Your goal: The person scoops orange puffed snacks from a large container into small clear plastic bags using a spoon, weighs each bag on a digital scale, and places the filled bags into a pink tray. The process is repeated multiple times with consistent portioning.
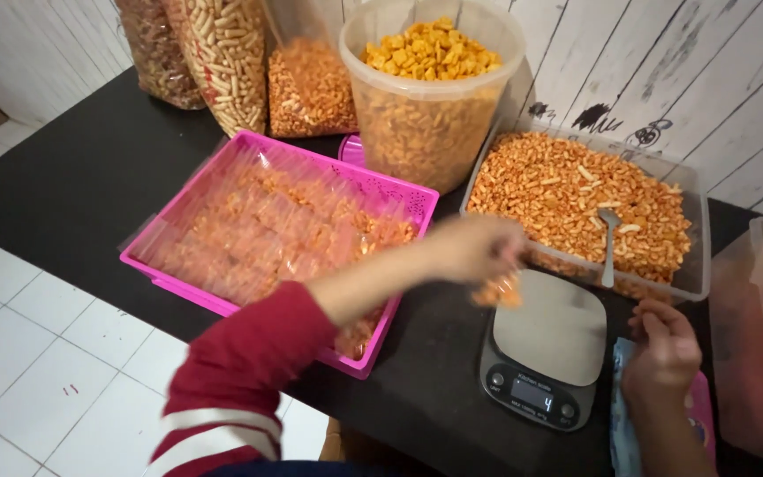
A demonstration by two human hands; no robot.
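Two hands work over a black desk [81, 177]. The left hand [474, 249], motion-blurred, is closed around a small clear packet [499, 291] of orange snacks, held just above the left edge of the scale [545, 349]. The right hand [661, 352] rests with fingers curled on a stack of blue-edged bags [622, 424] beside the scale; whether it pinches one is hard to tell. A pink basket [399, 190] of filled packets sits to the left. A clear tray [698, 265] of snacks with a spoon [609, 243] stands behind the scale. The tub [430, 97] and sacks at the back are cut off at the top, and a container at the right edge is only partly in view.
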